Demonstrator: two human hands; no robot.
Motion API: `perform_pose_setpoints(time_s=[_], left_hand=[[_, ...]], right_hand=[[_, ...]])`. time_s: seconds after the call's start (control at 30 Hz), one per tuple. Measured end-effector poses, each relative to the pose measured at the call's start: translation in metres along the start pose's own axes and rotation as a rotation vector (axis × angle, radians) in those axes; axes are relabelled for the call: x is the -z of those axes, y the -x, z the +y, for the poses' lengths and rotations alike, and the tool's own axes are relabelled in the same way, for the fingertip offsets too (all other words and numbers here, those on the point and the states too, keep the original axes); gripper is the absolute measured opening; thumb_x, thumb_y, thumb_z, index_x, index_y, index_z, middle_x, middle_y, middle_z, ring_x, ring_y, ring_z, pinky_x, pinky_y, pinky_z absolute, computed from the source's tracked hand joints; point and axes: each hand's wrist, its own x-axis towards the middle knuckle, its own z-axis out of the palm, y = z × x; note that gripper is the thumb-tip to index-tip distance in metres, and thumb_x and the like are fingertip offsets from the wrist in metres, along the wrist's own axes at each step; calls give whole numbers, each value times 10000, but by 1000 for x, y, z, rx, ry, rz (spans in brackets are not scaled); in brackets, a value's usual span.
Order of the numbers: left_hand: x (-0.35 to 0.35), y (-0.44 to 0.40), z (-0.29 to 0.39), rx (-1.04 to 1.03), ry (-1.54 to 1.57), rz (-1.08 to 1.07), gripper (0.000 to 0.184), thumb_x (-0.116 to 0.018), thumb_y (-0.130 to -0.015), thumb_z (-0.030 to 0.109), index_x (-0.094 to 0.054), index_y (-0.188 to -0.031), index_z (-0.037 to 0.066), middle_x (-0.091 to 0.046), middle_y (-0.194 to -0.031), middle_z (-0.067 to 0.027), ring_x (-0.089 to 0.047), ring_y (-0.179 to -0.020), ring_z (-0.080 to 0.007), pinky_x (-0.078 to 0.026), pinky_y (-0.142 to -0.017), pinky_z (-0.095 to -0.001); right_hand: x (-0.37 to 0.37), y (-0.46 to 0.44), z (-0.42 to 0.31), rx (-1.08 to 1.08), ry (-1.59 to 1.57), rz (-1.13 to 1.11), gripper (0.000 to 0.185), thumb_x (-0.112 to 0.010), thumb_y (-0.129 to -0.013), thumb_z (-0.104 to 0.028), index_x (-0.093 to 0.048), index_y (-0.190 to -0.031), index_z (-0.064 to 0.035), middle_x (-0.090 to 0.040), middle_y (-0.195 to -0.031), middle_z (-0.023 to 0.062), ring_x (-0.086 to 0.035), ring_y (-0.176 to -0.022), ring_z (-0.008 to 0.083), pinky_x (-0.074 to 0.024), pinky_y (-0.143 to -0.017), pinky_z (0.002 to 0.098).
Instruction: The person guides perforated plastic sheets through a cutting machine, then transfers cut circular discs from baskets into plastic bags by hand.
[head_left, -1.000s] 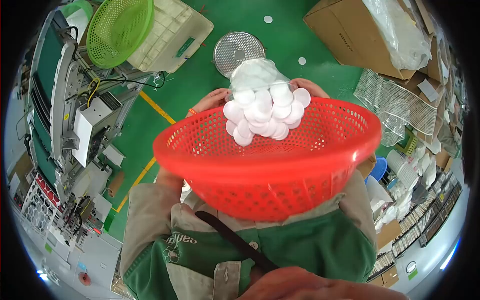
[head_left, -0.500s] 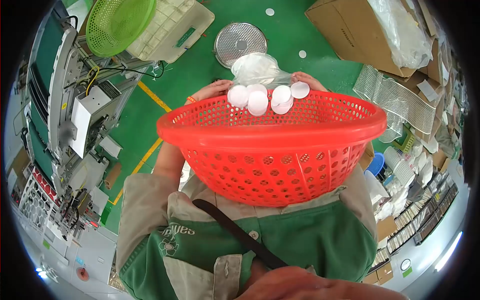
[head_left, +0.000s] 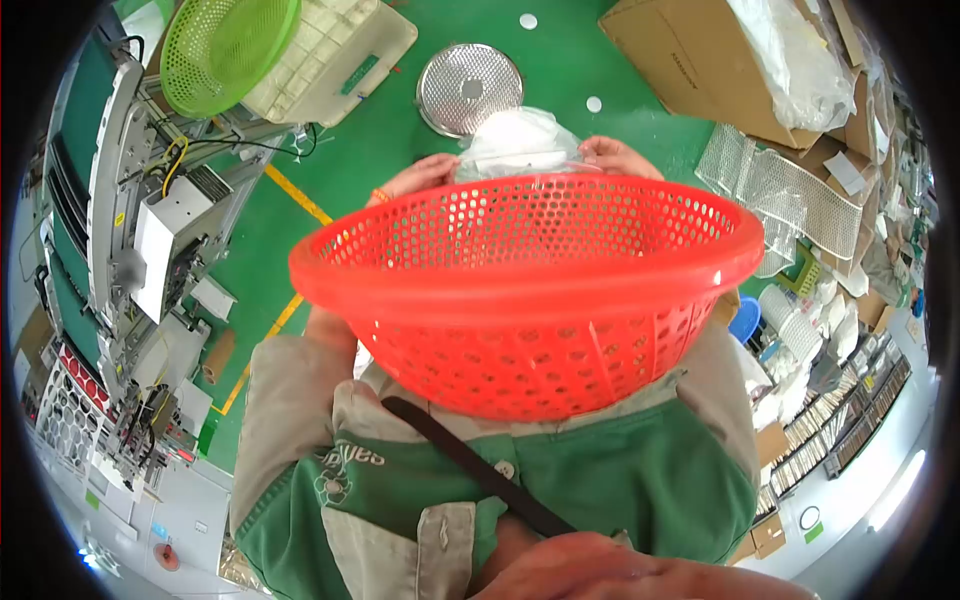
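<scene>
A red perforated plastic basket (head_left: 530,365) is tilted in front of my torso, its wide mouth turned forward and its inside bare. Just past its far rim hangs a clear plastic bag (head_left: 470,168) with a pile of white round discs (head_left: 525,132) in it. My left hand (head_left: 420,176) grips the bag's left edge with closed fingers, its wrist partly behind the rim. At the bag's right edge my right hand (head_left: 612,157) is closed too; the basket hides its forearm.
On the green floor ahead stands a round perforated metal drum (head_left: 470,90), with loose white discs (head_left: 594,104) nearby. A green basket (head_left: 228,50) rests by a white crate (head_left: 335,60). Machinery (head_left: 165,240) lines the left; cardboard boxes (head_left: 690,70) and wire mesh (head_left: 790,195) fill the right.
The white discs that lay over the basket's far rim have gone from there, and the pile shows inside the bag. The basket has tipped a little and shifted slightly left.
</scene>
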Motion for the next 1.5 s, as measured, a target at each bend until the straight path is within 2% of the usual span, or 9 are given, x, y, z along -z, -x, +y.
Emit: perform_pose_setpoints(time_s=[0.43, 0.63, 0.73, 0.8, 0.83, 0.97, 1.17, 1.4, 1.5], left_hand=[[-7, -2, 10, -95, 94, -26, 213, -541, -902, 134, -537, -1112, 98, -540, -856, -2, -537, -802, -104, -480, -746, -233], [-5, 1, 2, -62, 84, 1, 211, -552, -897, 145, -520, -1098, 85, -546, -849, -9, -546, -803, -106, -487, -698, -257], [-7, 27, -1, -387, 342, -223, 201, -543, -902, 197, -513, -1042, 56, -557, -833, -5, -543, -767, -107, -481, -681, -259], [-52, 90, 38, -229, 361, -162, 173, -512, -910, 234, -532, -981, 77, -587, -792, -27, -573, -722, -142, -487, -660, -283], [-48, 97, 33, -397, 505, 457, 199, -522, -903, 282, -545, -969, 95, -571, -765, -12, -533, -642, -124, -448, -585, -265], [54, 144, -21, -678, 359, 794, 140, -514, -909, 243, -531, -934, 106, -484, -715, 29, -373, -570, -98, -331, -515, -249], [45, 185, -117, -629, 525, 987, 106, -557, -867, 223, -512, -880, 128, -368, -655, 56, -341, -558, -76, -273, -491, -234], [-3, 229, -157, -394, 481, 1429, 83, -500, -869, 209, -510, -842, 132, -354, -615, 58, -343, -526, -64, -261, -466, -222], [20, 260, -218, -386, 649, 1168, 139, -445, -906, 190, -513, -799, 135, -355, -557, 48, -306, -442, -91, -249, -402, -243]], right_hand=[[4, -1, -10, 28, 12, -15, 401, -524, -797, 90, -474, -1184, -2, -445, -841, -13, -482, -738, 65, -439, -682, 195], [-33, 27, -28, -196, -27, 53, 745, -597, -815, -43, -164, -1420, -79, -462, -1269, 125, -493, -1143, 262, -393, -983, 342], [38, 44, 2, 234, 604, -787, 482, -613, -824, -158, -467, -1253, 3, -477, -1260, 205, -523, -1100, 285, -411, -928, 352], [-27, 93, -29, 429, 701, -475, 366, -596, -828, -171, -562, -1141, 15, -520, -1195, 236, -547, -1058, 302, -425, -894, 356], [48, 56, -9, 227, 756, -570, 412, -580, -812, -119, -522, -1196, 17, -566, -1149, 194, -588, -990, 254, -461, -847, 339], [19, 37, -72, -237, 207, -28, 541, -527, -776, 9, -426, -1306, -33, -609, -1098, 96, -619, -898, 128, -512, -767, 280], [47, -54, -100, 444, 168, 268, 659, -600, -732, 63, -333, -1310, -107, -550, -1133, 100, -601, -897, 197, -541, -729, 322], [82, -154, -25, 573, 398, 710, 741, -617, -612, 46, -413, -1306, -116, -582, -1138, 94, -585, -987, 212, -477, -844, 321], [128, -187, 15, 635, 619, 887, 658, -603, -649, -39, -453, -1280, -147, -599, -1135, 116, -588, -1020, 240, -465, -874, 334]])
